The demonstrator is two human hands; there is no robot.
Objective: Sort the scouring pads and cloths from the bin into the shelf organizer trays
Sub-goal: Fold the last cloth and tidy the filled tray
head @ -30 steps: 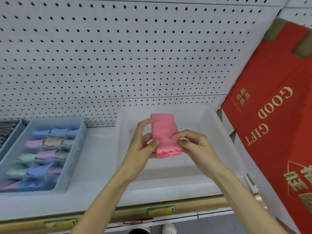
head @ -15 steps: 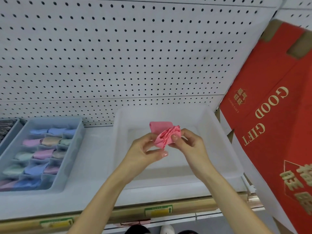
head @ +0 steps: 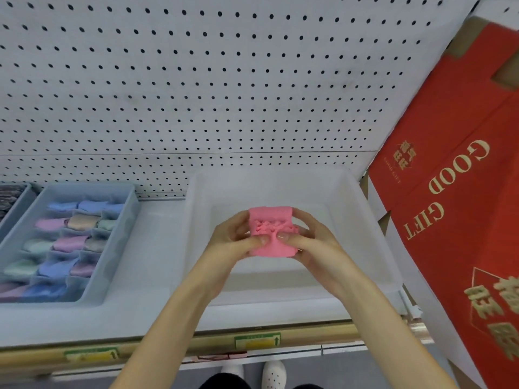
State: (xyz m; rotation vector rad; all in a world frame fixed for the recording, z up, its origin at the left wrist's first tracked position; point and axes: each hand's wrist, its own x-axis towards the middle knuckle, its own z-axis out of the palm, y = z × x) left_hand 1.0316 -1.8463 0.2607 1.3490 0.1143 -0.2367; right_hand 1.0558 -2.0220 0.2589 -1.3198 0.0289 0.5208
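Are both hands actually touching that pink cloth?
Touching. The head view shows the left hand and right hand pinching the pink cloth from either side.

On my remote feed both arms are bare, the left forearm point(head: 168, 332) and the right forearm point(head: 393, 329) uncovered from the bottom edge up to the left hand point(head: 233, 242) and the right hand point(head: 317, 242), whose thumbnails look short and plain. Low in the view I make out white shoes point(head: 273, 374), the right one dotted with small holes across the toe. Beside them are dark trousers point(head: 224, 383), mostly cut off by the frame.
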